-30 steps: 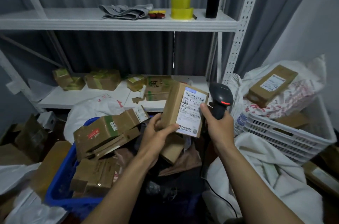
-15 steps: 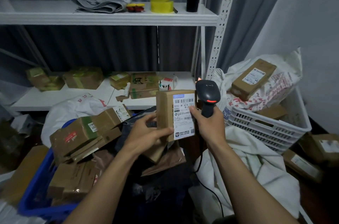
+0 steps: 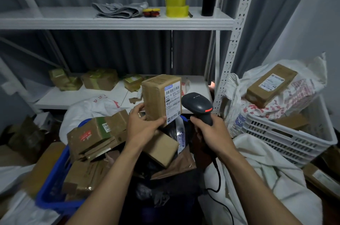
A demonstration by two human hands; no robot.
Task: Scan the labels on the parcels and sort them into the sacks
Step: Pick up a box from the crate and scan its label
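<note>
My left hand (image 3: 145,123) grips a small brown cardboard parcel (image 3: 156,99) by its lower edge and holds it upright, its white barcode label (image 3: 173,104) facing right. My right hand (image 3: 209,132) grips the handle of a black corded barcode scanner (image 3: 197,104), whose head sits right beside the label. Below my hands a blue bin (image 3: 53,178) holds several brown parcels (image 3: 95,132). A white sack (image 3: 257,178) lies open at the lower right. Another printed white sack (image 3: 301,94) sits in a white crate, with a long labelled parcel (image 3: 270,84) on top.
A white metal shelving unit (image 3: 233,44) stands behind, with yellow tape rolls (image 3: 176,5) and folded grey bags (image 3: 117,10) on the upper shelf and several parcels (image 3: 100,81) on the lower one. A white slotted crate (image 3: 287,136) stands at the right. More boxes lie on the floor.
My right hand let go of the parcel's label edge and drew back, swinging the scanner head round to the label. My left hand turned the parcel and now holds it alone.
</note>
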